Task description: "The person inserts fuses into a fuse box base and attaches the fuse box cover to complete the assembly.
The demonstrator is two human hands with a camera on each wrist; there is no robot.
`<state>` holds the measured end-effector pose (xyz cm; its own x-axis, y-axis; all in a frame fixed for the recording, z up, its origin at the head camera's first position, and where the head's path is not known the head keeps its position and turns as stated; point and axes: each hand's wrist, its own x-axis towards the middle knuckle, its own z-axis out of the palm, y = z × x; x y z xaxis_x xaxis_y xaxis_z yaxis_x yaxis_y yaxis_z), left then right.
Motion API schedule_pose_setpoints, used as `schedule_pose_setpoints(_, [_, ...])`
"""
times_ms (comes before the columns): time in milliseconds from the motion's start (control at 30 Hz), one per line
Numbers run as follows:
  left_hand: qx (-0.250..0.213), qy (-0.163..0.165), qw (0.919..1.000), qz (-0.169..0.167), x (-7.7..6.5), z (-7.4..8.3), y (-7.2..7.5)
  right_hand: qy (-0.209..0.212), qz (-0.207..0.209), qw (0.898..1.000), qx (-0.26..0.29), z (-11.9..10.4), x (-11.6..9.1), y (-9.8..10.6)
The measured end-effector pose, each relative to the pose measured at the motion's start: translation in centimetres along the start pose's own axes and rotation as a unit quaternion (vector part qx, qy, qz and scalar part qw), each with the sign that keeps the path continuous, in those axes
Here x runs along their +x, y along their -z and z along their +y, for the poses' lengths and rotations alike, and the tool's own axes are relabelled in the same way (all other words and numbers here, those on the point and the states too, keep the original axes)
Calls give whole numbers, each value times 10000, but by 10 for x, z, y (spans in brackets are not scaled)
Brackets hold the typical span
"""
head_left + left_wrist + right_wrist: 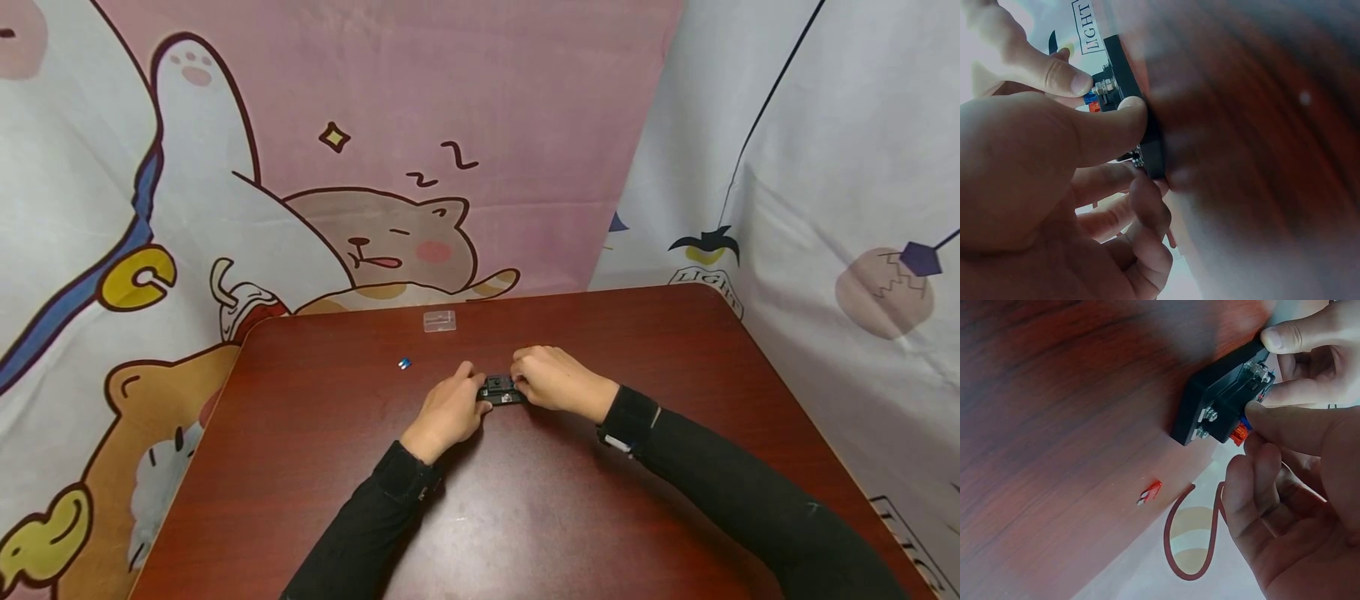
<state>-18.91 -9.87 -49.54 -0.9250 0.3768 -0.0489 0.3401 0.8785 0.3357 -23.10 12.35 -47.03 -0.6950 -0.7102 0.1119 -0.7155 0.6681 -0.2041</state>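
A black fuse block (pixel 504 389) with metal screw terminals lies between the two hands on the table. My left hand (pixel 452 410) grips its left end, thumb on the near edge and fingers behind. My right hand (pixel 553 377) is over its right part; thumb and fingers pinch a small blue blade fuse (pixel 1245 422) at the block, mostly hidden by the fingers. Right beside that sits an orange-red blade fuse (pixel 1239 434) in the block. In the right wrist view, a loose red blade fuse (pixel 1150 490) lies on the table.
Back left of the hands lies a small blue piece (pixel 405 363), probably another fuse. A clear plastic cover (pixel 439 321) rests near the back edge of the brown table (pixel 315 467). Printed cloth (pixel 525 125) hangs behind and at the sides.
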Motion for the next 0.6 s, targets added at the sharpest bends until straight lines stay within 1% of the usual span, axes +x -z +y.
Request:
schedule_pose_setpoints(133, [0,-13,10000,9,0,-2,-1,-24,-62,10000,29,2,-1,-2])
schedule_pose_setpoints(367, [-23,-88,9999,47,1,-4,-5,-198,-279,9971,674,14,-3,-3])
schedule_pose_setpoints(600, [-34,-143,9999,73,1,-3,-4,-109,-212,9948,994,27,-6,-2])
